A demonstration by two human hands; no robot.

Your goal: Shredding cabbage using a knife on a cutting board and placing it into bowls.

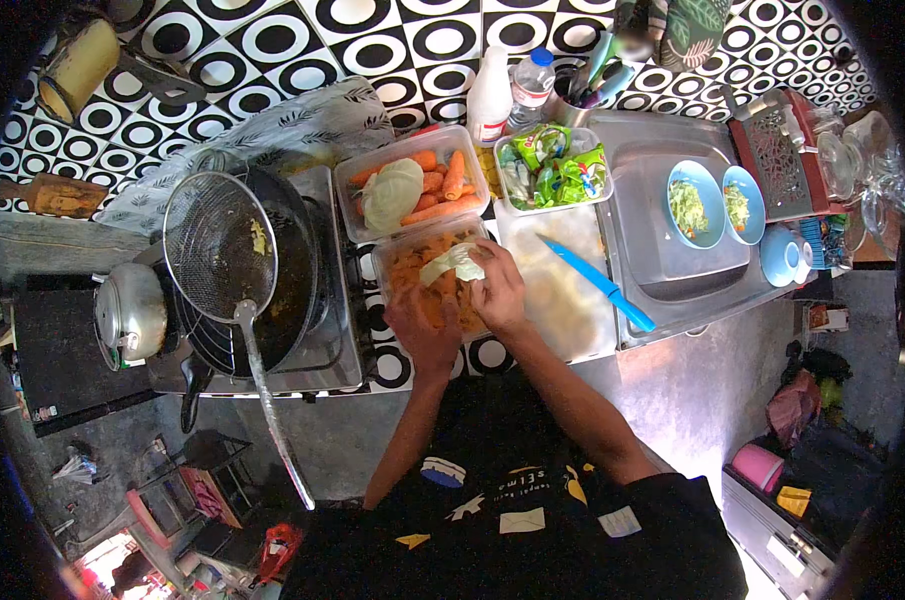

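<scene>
My right hand holds a pale piece of cabbage leaf over a plastic tub of orange shredded food, probably grated carrot. Low over the near left part of that tub is my left hand, its fingers partly bent beside the leaf; whether it grips anything is unclear. Directly behind stands a clear tub with whole carrots and a large piece of cabbage. To the right, a knife with blue blade and handle lies on a stained white cutting board.
At left, a wire strainer rests over a dark wok on the stove, beside a metal pot. Right of the board, blue bowls with shredded vegetables stand at the sink. Behind are bottles and a tub of green packets.
</scene>
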